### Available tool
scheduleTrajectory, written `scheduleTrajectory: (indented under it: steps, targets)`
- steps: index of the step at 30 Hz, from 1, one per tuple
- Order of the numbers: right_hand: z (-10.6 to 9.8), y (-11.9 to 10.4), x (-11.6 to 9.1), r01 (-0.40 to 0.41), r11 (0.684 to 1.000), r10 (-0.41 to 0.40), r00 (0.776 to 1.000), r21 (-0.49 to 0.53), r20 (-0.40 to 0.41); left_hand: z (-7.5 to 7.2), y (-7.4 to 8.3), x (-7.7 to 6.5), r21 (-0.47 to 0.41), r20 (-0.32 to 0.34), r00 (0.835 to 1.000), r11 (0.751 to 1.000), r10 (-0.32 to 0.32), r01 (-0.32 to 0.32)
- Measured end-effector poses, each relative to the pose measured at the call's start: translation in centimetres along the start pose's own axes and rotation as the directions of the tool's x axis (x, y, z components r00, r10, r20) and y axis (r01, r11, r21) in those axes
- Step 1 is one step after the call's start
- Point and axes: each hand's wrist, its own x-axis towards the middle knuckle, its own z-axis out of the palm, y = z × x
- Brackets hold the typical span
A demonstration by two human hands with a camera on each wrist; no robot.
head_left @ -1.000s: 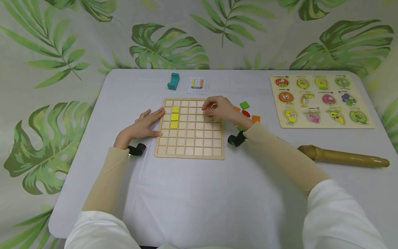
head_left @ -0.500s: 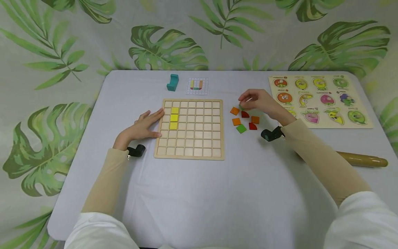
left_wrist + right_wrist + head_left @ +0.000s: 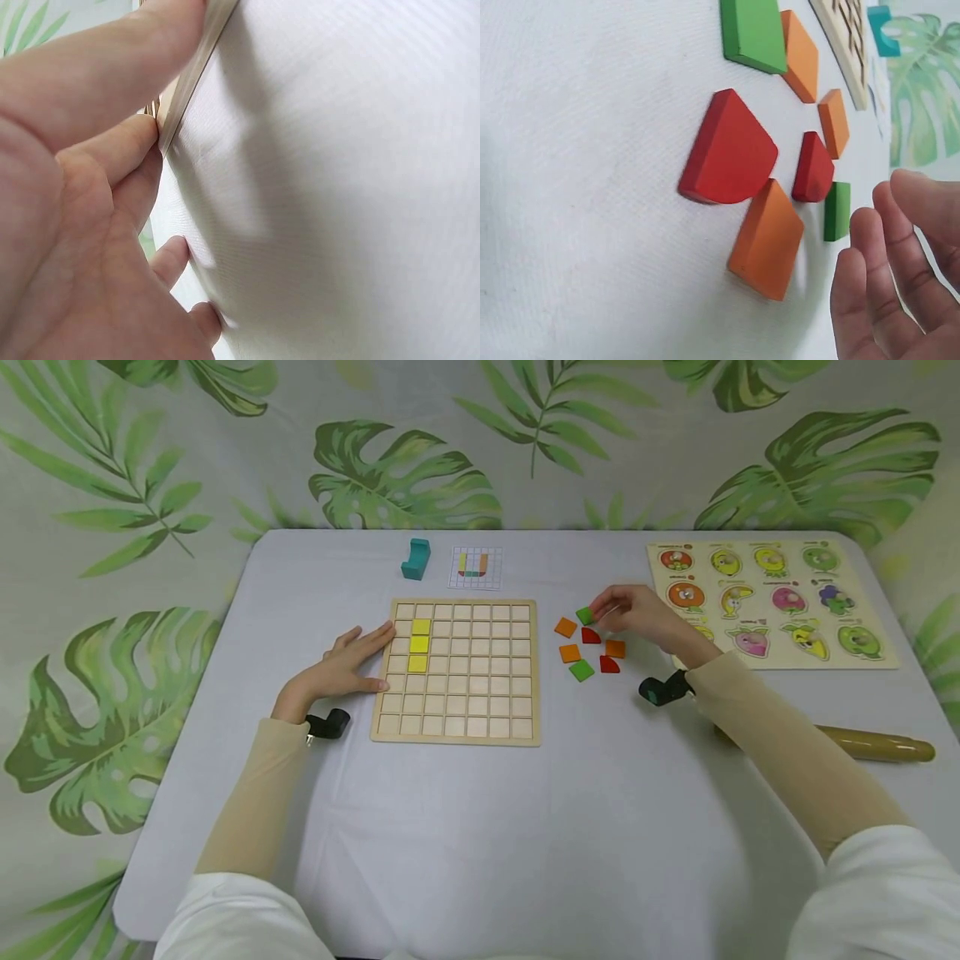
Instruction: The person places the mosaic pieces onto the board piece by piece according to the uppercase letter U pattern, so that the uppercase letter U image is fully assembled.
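My left hand [image 3: 341, 662] rests with straight fingers along the left edge of the wooden grid board [image 3: 455, 735]. In the left wrist view, the thumb and a fingertip touch the board's rim [image 3: 196, 71]. Yellow square tiles [image 3: 419, 645] form a short column in the board's second column. My right hand [image 3: 637, 614] is at the right of the board, its loosely bent fingers beside the farther green tile [image 3: 584, 616]. Nothing shows between those fingers in the right wrist view. Around it lie orange tiles [image 3: 570, 653], red quarter-round tiles [image 3: 731, 154] and another green tile [image 3: 581, 670].
A pattern card [image 3: 477, 567] with a coloured U and a teal block [image 3: 416, 559] lie behind the board. At the right are a fruit puzzle board [image 3: 780, 643] and a gold microphone [image 3: 877, 743], partly hidden by my right sleeve.
My right hand has moved right from above the board's upper right to the loose tiles. Over the last half second it has shifted slightly right and nearer, uncovering the green tile. My left hand stays put.
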Motion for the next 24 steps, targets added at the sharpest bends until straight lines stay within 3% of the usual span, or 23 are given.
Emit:
scheduleTrajectory:
  steps: [15,24]
  targets:
    - [2.3,-0.4,0.3,-0.039,0.968,0.019,0.996,-0.249,-0.083,0.1,0.0,0.0,0.007,0.005,1.0,1.0,0.011,-0.011]
    - [2.8,-0.8,0.8,-0.024,0.941,0.006,0.999,-0.337,-0.053,0.0,-0.2,0.1,0.004,0.003,1.0,1.0,0.016,-0.016]
